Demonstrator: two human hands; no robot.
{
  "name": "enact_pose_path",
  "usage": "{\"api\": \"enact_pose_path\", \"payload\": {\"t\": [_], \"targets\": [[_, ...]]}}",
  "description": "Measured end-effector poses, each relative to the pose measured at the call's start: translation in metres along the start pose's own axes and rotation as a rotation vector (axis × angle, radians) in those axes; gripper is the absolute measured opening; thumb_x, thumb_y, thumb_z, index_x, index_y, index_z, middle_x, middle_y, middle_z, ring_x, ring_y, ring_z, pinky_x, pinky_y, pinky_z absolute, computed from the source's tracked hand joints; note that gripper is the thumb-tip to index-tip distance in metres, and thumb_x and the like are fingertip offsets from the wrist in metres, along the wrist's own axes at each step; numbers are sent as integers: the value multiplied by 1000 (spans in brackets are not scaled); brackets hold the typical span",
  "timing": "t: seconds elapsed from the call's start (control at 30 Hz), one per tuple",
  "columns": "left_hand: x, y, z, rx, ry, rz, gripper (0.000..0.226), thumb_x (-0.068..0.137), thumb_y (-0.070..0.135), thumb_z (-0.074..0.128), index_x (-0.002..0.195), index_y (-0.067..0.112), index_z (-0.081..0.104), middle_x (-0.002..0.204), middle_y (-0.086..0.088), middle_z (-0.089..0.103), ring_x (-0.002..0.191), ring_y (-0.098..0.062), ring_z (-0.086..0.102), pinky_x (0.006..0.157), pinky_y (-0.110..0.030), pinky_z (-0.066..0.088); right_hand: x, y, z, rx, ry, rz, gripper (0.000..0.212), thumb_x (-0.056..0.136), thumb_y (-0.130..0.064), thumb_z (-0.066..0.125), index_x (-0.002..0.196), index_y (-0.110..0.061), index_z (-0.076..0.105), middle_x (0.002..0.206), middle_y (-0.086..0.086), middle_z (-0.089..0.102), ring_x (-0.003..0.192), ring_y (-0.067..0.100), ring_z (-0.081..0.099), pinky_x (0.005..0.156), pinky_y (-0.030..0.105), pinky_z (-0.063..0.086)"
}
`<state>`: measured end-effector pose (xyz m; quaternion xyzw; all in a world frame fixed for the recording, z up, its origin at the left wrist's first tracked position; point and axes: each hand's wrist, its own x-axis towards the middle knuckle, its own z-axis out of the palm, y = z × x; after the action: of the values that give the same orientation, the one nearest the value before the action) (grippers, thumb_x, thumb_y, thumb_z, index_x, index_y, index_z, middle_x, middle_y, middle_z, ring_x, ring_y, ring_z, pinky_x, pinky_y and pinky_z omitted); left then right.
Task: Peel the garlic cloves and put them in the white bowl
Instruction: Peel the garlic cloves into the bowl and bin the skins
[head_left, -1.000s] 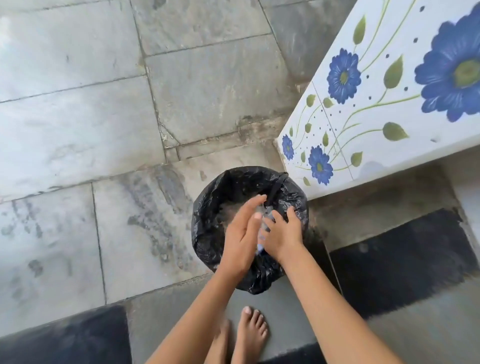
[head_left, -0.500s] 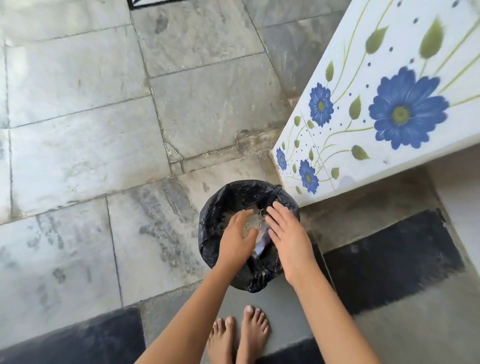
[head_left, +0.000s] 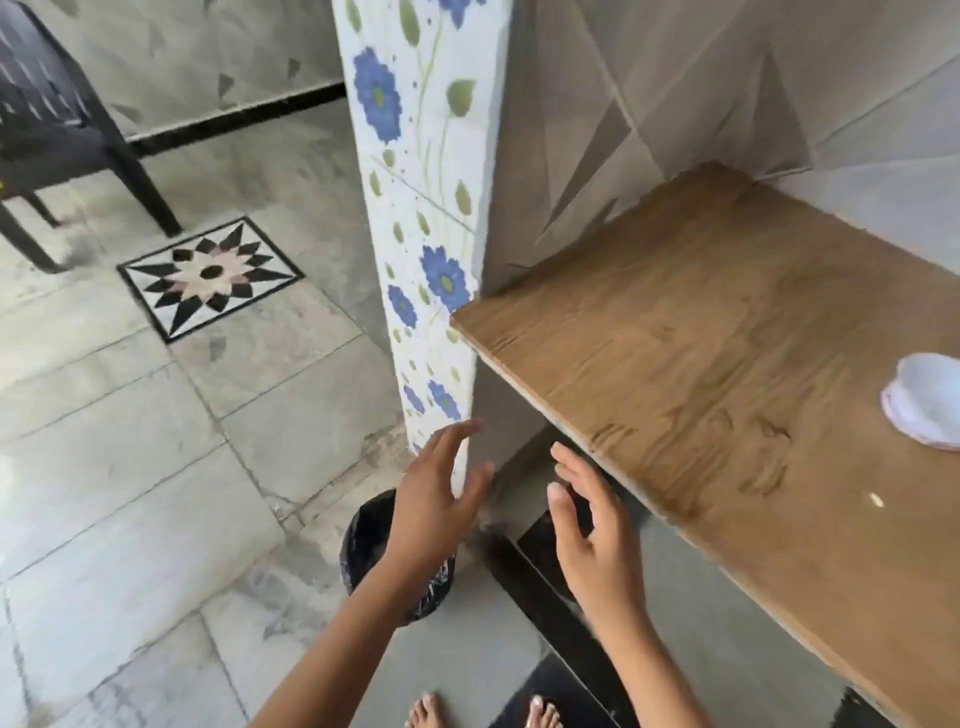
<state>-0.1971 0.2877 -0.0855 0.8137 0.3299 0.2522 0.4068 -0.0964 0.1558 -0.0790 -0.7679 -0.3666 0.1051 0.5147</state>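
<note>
a: where's the white bowl (head_left: 930, 402)?
b: on the wooden tabletop (head_left: 701, 338), far right, partly cut off by the frame edge. i can't see into it well enough to say what's inside. it's round, so there's no long axis to line up with.
a: any garlic in sight?
b: none i can be sure of. there's a small pale speck (head_left: 877, 500) on the tabletop, nearer me than the bowl, but it's too small to call.
a: which way is the bowl from the hands?
b: up and to the right. both hands hang below the tabletop's edge, well apart from the bowl. my right hand (head_left: 592, 535) is the nearer one, just beside that edge. the left hand (head_left: 431, 509) is above the black-lined bin (head_left: 363, 540) by the flowered pillar (head_left: 415, 208).
a: and the fingers?
b: spread and straight on both hands, holding nothing, touching nothing i can see. i'd judge the next reach belongs to the right.
</note>
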Motion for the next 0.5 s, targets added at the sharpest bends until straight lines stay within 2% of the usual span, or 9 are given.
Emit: {"api": "enact_pose_path", "payload": {"t": [0.1,0.13,0.2,0.27,0.33,0.43,0.5], "targets": [[3,67,31,-42,-102,200,38,87,39,55,122,25,57,114,16,57,97,7,51,83,-7,37,-12,-1,-76,-123,217,-41,45,91,-38,43,123,-12,60,122,-9,62,109,6,60,90,18,46],[6,82,45,-38,-155,245,35,87,33,57,121,24,58,114,15,58,96,4,54,82,-9,40,-15,3,-98,-185,308,-31,46,91,-38,43,122,-10,61,119,-5,64,106,10,62,88,19,47],[15,117,89,-7,-270,328,33,85,28,57,118,23,61,112,9,63,90,-8,61,80,-24,47,-26,24,-152,-347,498,2,45,90,-35,44,118,-6,63,114,4,68,101,19,65,86,20,44],[23,152,140,74,-388,395,29,86,23,59,114,22,65,107,1,67,86,-21,65,76,-32,51,-37,51,-203,-510,623,78,44,88,-31,45,115,-2,64,110,11,69,98,25,65,85,28,47],[30,185,190,143,-489,490,27,87,14,61,113,18,67,109,-4,68,87,-23,66,80,-30,50,-49,79,-245,-659,616,229,48,86,-31,43,113,2,64,108,18,68,97,34,65,81,39,53],[42,217,250,321,-597,520,31,90,11,54,118,16,65,122,-4,62,105,-23,62,87,-28,43,-64,112,-291,-832,523,404,57,84,-37,39,114,5,62,112,26,64,102,43,61,86,51,51],[49,224,276,522,-662,506,28,91,14,47,111,19,66,117,-5,62,104,-27,60,82,-33,46,-72,129,-315,-882,499,464,61,83,-40,36,114,6,63,115,28,63,106,45,59,90,56,47]]}}
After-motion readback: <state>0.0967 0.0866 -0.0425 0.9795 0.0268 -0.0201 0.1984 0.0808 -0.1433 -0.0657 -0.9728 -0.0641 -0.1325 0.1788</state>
